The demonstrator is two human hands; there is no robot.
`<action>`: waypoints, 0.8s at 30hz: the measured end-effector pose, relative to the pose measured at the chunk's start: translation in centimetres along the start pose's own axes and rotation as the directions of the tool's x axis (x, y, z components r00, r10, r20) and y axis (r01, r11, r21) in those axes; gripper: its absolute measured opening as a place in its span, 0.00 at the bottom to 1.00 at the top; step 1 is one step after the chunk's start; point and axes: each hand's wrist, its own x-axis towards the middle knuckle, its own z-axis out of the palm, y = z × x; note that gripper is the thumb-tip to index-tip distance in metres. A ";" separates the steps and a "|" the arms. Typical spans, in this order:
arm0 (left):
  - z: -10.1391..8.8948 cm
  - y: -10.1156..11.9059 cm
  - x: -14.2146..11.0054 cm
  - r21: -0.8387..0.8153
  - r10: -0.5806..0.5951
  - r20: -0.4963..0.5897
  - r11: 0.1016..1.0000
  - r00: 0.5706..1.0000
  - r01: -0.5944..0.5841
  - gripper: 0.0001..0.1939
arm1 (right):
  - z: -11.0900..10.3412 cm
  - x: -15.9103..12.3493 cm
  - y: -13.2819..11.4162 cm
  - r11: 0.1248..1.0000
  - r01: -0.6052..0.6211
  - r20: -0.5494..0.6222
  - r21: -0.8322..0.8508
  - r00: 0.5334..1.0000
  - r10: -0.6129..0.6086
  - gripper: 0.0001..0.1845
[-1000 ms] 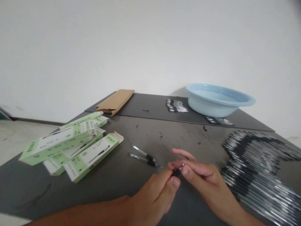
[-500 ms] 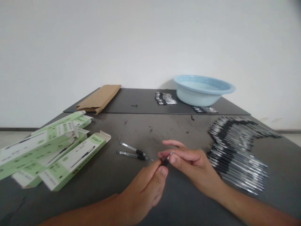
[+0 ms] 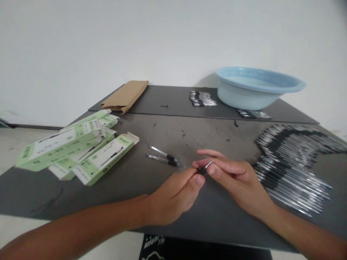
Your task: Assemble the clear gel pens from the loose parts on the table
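My left hand [image 3: 176, 196] is closed around a pen [image 3: 204, 169] with a black grip, most of it hidden in the fist. The pen's pale tip points up and to the right. Thumb and index finger of my right hand [image 3: 240, 180] pinch that tip, while its other fingers reach out loosely. Just beyond my left hand lie two clear pens with black grips: the upper pen [image 3: 160, 151] and the lower pen [image 3: 159, 159], close together on the dark table [image 3: 130, 180]. To the right of my right hand spreads a large heap of similar pens [image 3: 295, 184].
Green and white pen boxes [image 3: 108, 157] are stacked at the left. A brown paper envelope [image 3: 126, 94] lies behind them. Along the back are a small pen bundle [image 3: 202, 98], a light blue basin [image 3: 244, 94] and more pens [image 3: 255, 114] before it. Small black bits [image 3: 235, 123] dot the table.
My view has tilted down, so the table's front edge now shows and things sit higher and further right. Both hands keep nearly the same hold on the pen.
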 end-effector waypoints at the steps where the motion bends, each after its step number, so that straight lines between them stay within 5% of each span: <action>1: -0.1 0.1 0.0 0.030 -0.007 0.002 1.000 1.000 0.007 0.25 | 0.0 0.0 0.0 1.000 0.005 0.008 -0.008 1.000 -0.005 0.09; 19: -0.9 0.5 -0.4 0.190 0.057 0.061 0.979 0.997 -0.068 0.24 | 0.0 -0.5 0.0 0.979 0.202 0.021 -0.007 0.979 -0.202 0.18; 24: -0.6 0.6 -0.8 0.082 0.089 0.088 0.992 0.992 -0.096 0.21 | -0.6 -0.6 0.1 0.989 0.116 0.035 0.088 0.992 -0.119 0.24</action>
